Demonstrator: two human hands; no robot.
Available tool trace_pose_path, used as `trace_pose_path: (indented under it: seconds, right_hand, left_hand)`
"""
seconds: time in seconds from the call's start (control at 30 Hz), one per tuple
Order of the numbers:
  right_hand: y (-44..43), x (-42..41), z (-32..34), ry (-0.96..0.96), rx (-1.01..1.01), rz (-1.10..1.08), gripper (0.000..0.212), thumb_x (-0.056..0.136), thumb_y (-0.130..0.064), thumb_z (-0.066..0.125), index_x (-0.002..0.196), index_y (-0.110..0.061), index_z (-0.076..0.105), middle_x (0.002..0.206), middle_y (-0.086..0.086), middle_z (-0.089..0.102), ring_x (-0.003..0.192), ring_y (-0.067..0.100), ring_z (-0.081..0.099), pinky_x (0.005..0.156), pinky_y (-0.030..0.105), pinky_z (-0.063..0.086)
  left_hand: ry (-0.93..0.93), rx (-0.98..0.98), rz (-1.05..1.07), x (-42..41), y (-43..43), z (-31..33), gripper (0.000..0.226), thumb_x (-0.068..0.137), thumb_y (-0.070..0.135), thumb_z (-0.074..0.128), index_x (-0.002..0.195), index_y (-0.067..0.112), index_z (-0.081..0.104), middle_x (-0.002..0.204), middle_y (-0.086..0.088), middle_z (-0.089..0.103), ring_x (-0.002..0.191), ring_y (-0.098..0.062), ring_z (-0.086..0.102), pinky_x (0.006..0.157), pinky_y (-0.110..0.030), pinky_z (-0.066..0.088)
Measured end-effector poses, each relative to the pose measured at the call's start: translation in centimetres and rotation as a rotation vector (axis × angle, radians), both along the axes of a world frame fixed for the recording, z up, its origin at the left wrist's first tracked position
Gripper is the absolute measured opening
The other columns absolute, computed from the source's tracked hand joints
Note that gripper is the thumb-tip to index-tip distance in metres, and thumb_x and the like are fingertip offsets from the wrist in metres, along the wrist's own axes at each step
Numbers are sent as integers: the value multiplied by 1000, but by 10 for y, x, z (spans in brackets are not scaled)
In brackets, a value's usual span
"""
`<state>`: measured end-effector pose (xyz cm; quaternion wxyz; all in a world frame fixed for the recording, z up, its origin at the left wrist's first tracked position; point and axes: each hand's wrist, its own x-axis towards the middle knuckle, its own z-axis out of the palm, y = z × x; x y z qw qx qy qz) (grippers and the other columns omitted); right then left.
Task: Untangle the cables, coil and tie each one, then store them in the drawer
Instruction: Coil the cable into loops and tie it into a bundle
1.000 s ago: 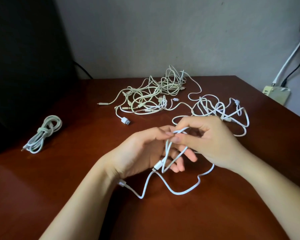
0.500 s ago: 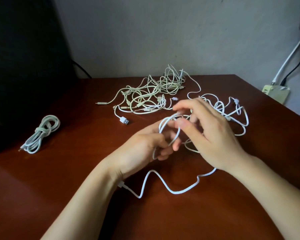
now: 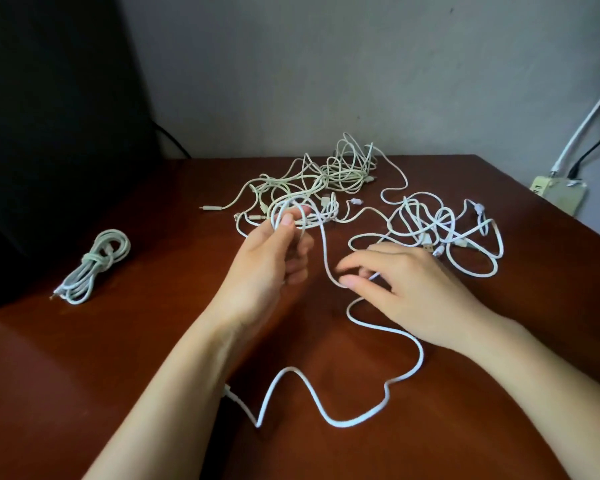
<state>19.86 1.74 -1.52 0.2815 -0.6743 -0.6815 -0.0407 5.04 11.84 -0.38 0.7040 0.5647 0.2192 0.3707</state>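
Note:
My left hand point(image 3: 274, 265) is raised above the table and pinches a small loop of a white cable point(image 3: 343, 422) between thumb and fingers. From the loop the cable drops to my right hand point(image 3: 406, 292), which pinches it low over the table. The rest of it snakes across the wood to a plug by my left forearm. A cream cable tangle point(image 3: 326, 178) lies behind my left hand. A white cable tangle point(image 3: 458, 233) lies just beyond my right hand. One coiled and tied cable point(image 3: 94, 265) rests at the left.
The brown wooden table point(image 3: 84, 393) ends at a grey wall. A large dark object point(image 3: 49, 116) stands along the left side. A cream power strip point(image 3: 558, 195) with cords going up the wall sits off the table's right edge.
My left hand has lifted the loop up and to the left. My right hand has come off the loop and slid down the cable toward the table.

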Motion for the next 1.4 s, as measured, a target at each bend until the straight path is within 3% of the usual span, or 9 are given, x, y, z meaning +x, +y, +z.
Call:
trace_pose_path:
  seconds: [0.13,0.3,0.5,0.6,0.7,0.83,1.03,1.2,1.4]
  right_hand:
    - [1,0,-1,-82,121,129,28,91,-37,48,86,-23,72,67,-6,55,69,10,49,74,19,38]
    - [2,-7,-4,-191,143,194,35,92,-37,47,73,-19,70,60,-12,37,64,7,33,70,34,38]
    - [5,-7,-7,-233,157,217,34,90,-37,50,65,-20,64,62,-19,22,67,2,22,68,27,33]
    - [7,-4,-7,-225,179,196,32,90,-38,51,66,-19,63,64,-17,29,67,3,25,68,31,34]
    - [5,-5,-6,-133,184,170,27,89,-40,52,78,-20,66,68,-12,48,68,3,37,72,24,38]
    - [2,-2,-1,37,189,36,30,86,-48,51,99,-26,66,78,-19,51,71,5,47,66,10,37]
    - [4,9,-4,198,227,-83,20,86,-41,56,91,-25,67,71,-13,58,65,11,55,65,29,47]
    - [1,-1,2,146,303,58,28,90,-35,52,85,-13,69,72,-11,61,70,0,55,65,7,36]
    - [-2,-16,2,85,369,257,21,91,-18,57,85,-4,71,73,-8,57,68,3,49,71,9,39]
  left_hand:
    - [15,-61,72,-1,2,0,25,104,17,34,108,6,55,64,3,39,53,-7,24,49,-19,21]
    - [14,-117,-16,0,-3,-1,32,102,13,34,103,5,64,74,-1,53,62,-9,41,54,-18,33]
    - [9,-259,-190,-1,-5,1,34,103,19,31,105,8,64,101,-10,73,88,-20,66,85,-35,52]
    - [-66,-309,-241,-2,-5,4,34,102,17,31,112,3,61,83,-6,65,62,-14,57,62,-28,54]
    - [-167,-328,-184,-1,-1,3,32,99,11,33,116,-1,58,75,-2,52,52,-8,39,47,-18,36]
    - [-275,-317,-73,-4,9,5,29,98,8,33,114,1,57,73,1,47,49,-5,34,44,-15,29]
    - [-365,-303,51,-10,16,7,28,96,4,35,110,3,59,70,2,48,49,-4,35,45,-15,28]
    - [-172,-152,211,-10,16,4,28,99,0,33,112,6,57,72,2,46,54,-6,33,47,-15,28]
    - [330,222,160,1,7,-13,25,102,15,38,99,15,62,69,3,52,60,-5,44,56,-23,37]
